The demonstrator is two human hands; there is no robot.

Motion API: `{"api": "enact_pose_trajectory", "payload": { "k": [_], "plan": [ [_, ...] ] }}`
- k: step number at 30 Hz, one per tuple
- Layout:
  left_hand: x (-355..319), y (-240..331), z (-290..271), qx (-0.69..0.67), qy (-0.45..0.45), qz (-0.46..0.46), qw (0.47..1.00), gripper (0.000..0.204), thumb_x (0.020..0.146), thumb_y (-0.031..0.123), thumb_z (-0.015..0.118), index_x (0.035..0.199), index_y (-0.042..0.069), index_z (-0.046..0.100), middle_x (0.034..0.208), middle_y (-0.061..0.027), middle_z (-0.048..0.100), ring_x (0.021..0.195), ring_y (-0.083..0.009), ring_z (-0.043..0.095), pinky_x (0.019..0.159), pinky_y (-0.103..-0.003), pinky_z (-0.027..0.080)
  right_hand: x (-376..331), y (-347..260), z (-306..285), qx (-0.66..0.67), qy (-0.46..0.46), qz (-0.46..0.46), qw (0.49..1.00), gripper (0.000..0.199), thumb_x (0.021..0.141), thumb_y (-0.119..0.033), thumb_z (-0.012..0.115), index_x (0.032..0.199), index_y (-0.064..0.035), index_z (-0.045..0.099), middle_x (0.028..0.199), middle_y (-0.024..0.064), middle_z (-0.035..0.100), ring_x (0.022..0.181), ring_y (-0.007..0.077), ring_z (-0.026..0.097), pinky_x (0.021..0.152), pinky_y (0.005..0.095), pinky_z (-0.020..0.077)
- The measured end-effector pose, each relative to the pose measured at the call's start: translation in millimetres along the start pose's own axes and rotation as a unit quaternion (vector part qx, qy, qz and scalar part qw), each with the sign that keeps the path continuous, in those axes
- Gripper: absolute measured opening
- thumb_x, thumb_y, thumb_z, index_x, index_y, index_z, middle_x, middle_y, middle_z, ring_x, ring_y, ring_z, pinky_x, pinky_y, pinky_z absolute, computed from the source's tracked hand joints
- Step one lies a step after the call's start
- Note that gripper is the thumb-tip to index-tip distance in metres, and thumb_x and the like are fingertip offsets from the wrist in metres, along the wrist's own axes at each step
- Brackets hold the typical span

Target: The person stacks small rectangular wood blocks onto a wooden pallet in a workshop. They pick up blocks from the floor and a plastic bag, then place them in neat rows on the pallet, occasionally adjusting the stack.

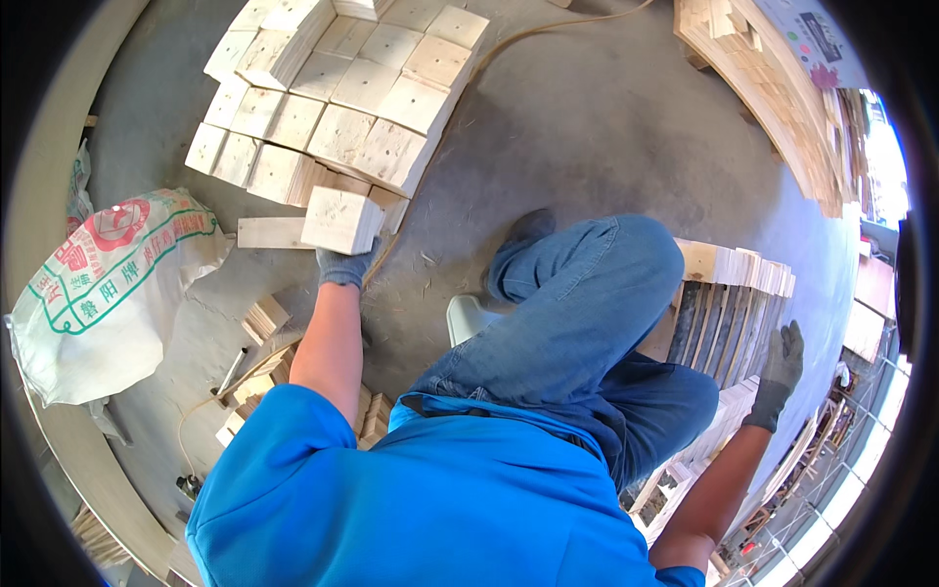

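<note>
My left hand (346, 266), in a grey glove, is at the near end of a pale wooden block (337, 221) and grips it, its fingers partly hidden by the block. That block lies against the near edge of a large stack of similar wooden blocks (357, 88), several of which show a small dark hole in the face. Out to the right, my right hand (781, 378), gloved too, holds nothing. Its fingers are stretched out beside a stack of wooden pieces (738, 269) next to my bent legs.
A white woven sack (127, 293) with red and green print lies at the left. Loose wood pieces (264, 319) and a thin board (272, 233) are on the floor. A hose (518, 35) runs past the block stack. More stacked timber (758, 88) stands at the far right.
</note>
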State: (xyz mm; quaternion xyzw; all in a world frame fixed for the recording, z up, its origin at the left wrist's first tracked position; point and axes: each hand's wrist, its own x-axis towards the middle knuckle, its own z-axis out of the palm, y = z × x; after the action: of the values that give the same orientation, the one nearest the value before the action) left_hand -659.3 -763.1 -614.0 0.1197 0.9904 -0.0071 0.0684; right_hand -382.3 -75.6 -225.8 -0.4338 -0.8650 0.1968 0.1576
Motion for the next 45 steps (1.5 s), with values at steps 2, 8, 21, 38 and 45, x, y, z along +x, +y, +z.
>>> {"api": "enact_pose_trajectory", "payload": {
  "k": [2, 8, 21, 38, 45],
  "plan": [
    [-13, 18, -26, -0.024, -0.067, 0.015, 0.997, 0.079, 0.084, 0.059, 0.065, 0.153, 0.024, 0.049, 0.158, -0.0057, 0.047, 0.150, -0.0309, 0.037, 0.126, -0.046, 0.026, -1, -20, 1, 0.014, 0.011, -0.012, 1.000, 0.057, 0.098, -0.016, 0.069, 0.150, -0.0013, 0.050, 0.143, 0.0230, 0.059, 0.133, 0.0277, 0.056, 0.112, 0.0371, 0.0443],
    [-47, 55, -55, -0.060, 0.034, 0.124, 0.990, 0.074, 0.084, 0.058, 0.064, 0.148, 0.023, 0.053, 0.153, -0.0084, 0.052, 0.144, -0.0335, 0.044, 0.123, -0.050, 0.030, -45, -124, 26, 0.101, -0.010, -0.035, 0.994, 0.054, 0.099, -0.016, 0.068, 0.148, -0.0027, 0.052, 0.144, 0.0152, 0.059, 0.131, 0.0257, 0.058, 0.112, 0.0373, 0.0446],
    [6, 237, -139, -0.942, -0.231, -0.066, 0.237, 0.049, 0.099, 0.046, 0.052, 0.136, 0.016, 0.063, 0.135, -0.0058, 0.068, 0.126, -0.0296, 0.063, 0.103, -0.052, 0.052, -133, -241, 151, -0.015, -0.349, -0.251, 0.903, 0.111, 0.077, -0.048, 0.087, 0.163, -0.0120, 0.026, 0.165, 0.0213, 0.029, 0.148, 0.0390, 0.038, 0.120, 0.0473, 0.0368],
    [121, 388, -301, -0.848, -0.267, -0.177, 0.423, 0.060, 0.095, 0.061, 0.059, 0.138, 0.020, 0.060, 0.128, -0.0066, 0.065, 0.116, -0.0276, 0.062, 0.093, -0.055, 0.049, 117, -210, 190, 0.420, -0.113, -0.037, 0.900, 0.084, 0.072, -0.022, 0.092, 0.138, 0.0100, 0.052, 0.126, 0.0205, 0.069, 0.109, 0.0262, 0.067, 0.098, 0.0338, 0.0522],
    [90, 311, -185, -0.825, -0.314, -0.208, 0.422, 0.072, 0.089, 0.055, 0.071, 0.147, 0.017, 0.049, 0.146, -0.0106, 0.053, 0.134, -0.0331, 0.050, 0.101, -0.065, 0.044, 57, -165, 275, 0.443, -0.150, 0.074, 0.881, 0.095, 0.062, -0.024, 0.093, 0.138, 0.0133, 0.051, 0.124, 0.0250, 0.067, 0.113, 0.0341, 0.067, 0.100, 0.0368, 0.0507]
  ]
}}
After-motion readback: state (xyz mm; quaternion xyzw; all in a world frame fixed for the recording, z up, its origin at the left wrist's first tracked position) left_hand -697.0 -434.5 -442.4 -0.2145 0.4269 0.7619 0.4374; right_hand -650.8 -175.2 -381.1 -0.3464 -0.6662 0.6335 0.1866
